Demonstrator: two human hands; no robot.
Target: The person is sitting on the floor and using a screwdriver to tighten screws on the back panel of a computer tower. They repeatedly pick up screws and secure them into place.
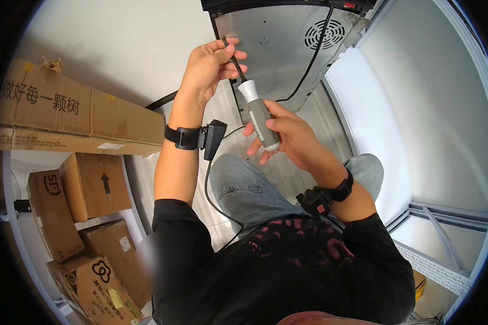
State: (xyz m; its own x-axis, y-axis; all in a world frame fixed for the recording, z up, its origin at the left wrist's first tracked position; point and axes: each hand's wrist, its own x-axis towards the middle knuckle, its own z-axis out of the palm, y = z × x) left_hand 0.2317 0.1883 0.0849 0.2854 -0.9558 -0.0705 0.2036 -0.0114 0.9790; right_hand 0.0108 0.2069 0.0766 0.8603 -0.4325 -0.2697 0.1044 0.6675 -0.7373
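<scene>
Metal panel (282, 59): the appliance's grey face stands just beyond the person's hands, a black cable (315, 55) trailing across it.
Screwdriver (258, 111): slants between both hands, tip near the panel's left edge; from here I cannot tell whether they touch.
Right hand (294, 135): grasps the grey handle.
Left hand (207, 66): pinches the dark shaft near its tip.

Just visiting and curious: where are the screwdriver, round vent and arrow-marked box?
Screwdriver (262, 115), head view: on its grey handle.
Round vent (335, 36), head view: right side of its grille.
Arrow-marked box (88, 188), head view: face left of the arrow.
</scene>
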